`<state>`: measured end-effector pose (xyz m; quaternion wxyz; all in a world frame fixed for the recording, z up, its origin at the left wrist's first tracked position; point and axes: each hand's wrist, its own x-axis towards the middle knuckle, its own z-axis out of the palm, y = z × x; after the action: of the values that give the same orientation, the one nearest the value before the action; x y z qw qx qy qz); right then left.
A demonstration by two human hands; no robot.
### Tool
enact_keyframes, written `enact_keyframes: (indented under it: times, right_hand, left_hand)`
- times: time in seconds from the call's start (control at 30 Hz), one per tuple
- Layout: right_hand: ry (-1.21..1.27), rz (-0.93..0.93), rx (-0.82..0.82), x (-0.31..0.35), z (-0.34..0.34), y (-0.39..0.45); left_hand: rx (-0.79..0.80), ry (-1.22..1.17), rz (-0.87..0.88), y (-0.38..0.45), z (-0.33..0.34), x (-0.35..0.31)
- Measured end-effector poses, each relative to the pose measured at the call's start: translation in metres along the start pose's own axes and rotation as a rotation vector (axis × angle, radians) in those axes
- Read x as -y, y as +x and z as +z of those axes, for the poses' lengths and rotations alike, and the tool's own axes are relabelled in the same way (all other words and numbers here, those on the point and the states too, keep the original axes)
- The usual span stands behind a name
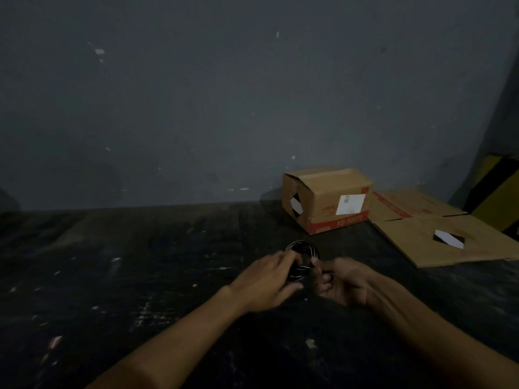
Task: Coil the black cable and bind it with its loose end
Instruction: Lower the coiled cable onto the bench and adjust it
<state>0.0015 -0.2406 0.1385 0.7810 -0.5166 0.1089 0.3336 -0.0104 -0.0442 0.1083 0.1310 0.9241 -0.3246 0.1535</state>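
The black cable (304,249) is wound into a small round coil, held just above the dark floor between both hands. My left hand (268,279) grips the coil's left side, its fingers curled over the strands. My right hand (341,279) pinches the coil's right side between thumb and forefinger, where a short stretch of cable crosses the strands. The near part of the coil is hidden behind my fingers. The loose end itself cannot be made out in the dim light.
A closed cardboard box (327,199) stands against the grey wall behind the coil. Flattened cardboard (438,234) lies to its right. A yellow and black object (497,189) leans in the right corner. The dark floor (140,262) is speckled with paint.
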Motion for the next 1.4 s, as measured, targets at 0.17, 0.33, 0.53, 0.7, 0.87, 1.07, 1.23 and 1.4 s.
enact_keyframes:
  times: [0.17, 0.33, 0.53, 0.7, 0.87, 1.07, 1.23, 1.4]
  right_hand:
    - [0.088, 0.028, 0.029, -0.006, -0.012, 0.004]
    - [0.127, 0.024, 0.051, -0.018, -0.025, 0.003]
    - [0.091, 0.059, -0.027, -0.063, -0.048, 0.002]
    - [-0.92, -0.328, -0.504, -0.136, -0.086, 0.005]
    - [-1.694, -0.263, -0.509, -0.229, -0.154, 0.001]
    - [-1.864, -0.283, -0.507, -0.284, -0.169, -0.007]
    - [-1.749, -0.407, -0.536, -0.284, -0.169, -0.008]
    - [-1.779, -0.415, -0.553, -0.274, -0.167, -0.004]
  left_hand:
    - [-0.091, -0.031, 0.033, -0.001, 0.023, -0.007]
    - [-0.042, -0.299, -0.052, -0.01, 0.042, -0.016]
    - [0.0, -0.381, -0.099, -0.026, 0.079, -0.032]
    - [-0.011, -0.434, -0.202, -0.032, 0.09, -0.04]
    - [0.014, -0.456, -0.28, -0.047, 0.104, -0.039]
    - [0.027, -0.521, -0.3, -0.062, 0.125, -0.035]
    - [0.049, -0.54, -0.329, -0.063, 0.135, -0.031]
    - [0.061, -0.565, -0.354, -0.064, 0.137, -0.025]
